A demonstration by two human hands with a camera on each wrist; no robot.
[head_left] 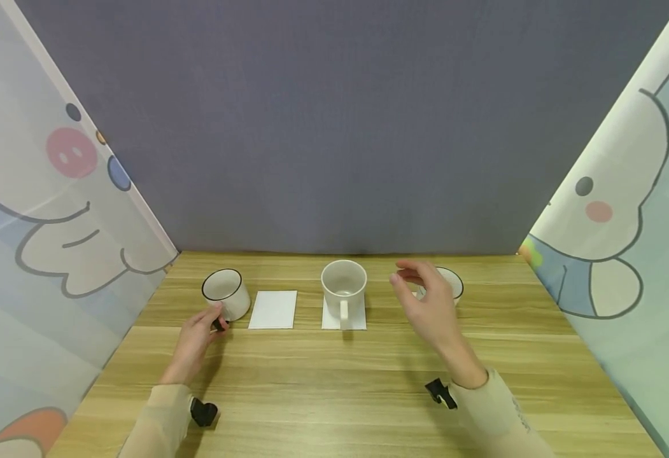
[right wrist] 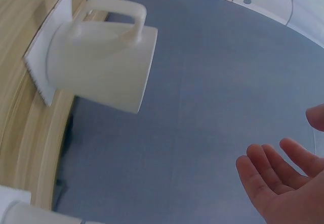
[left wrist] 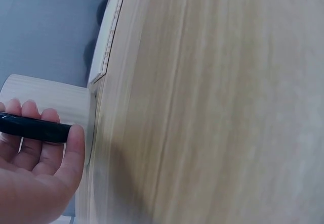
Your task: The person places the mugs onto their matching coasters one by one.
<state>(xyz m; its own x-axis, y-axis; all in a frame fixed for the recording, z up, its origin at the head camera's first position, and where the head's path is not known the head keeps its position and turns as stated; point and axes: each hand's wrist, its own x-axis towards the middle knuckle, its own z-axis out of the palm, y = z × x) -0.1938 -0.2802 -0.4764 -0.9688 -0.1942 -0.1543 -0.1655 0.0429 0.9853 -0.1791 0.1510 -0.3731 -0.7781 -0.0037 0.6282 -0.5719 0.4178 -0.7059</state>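
Observation:
At the left of the table, my left hand point(head_left: 193, 340) grips the black handle point(left wrist: 35, 129) of a white mug point(head_left: 232, 302) with a dark rim. The mug is upright; in the left wrist view its base is close to the wood. My right hand point(head_left: 431, 305) is raised with fingers loosely bent and nothing between them. It partly hides a second dark-rimmed mug point(head_left: 452, 280) at the right. Between the hands, a plain cream mug point(head_left: 344, 286) stands on a white square coaster point(head_left: 359, 319), its handle toward me.
A bare white coaster point(head_left: 273, 310) lies between the left mug and the cream mug. Behind the wooden table point(head_left: 311, 394) rises a grey partition point(head_left: 340, 127). Cartoon-printed curtains point(head_left: 626, 210) flank both sides.

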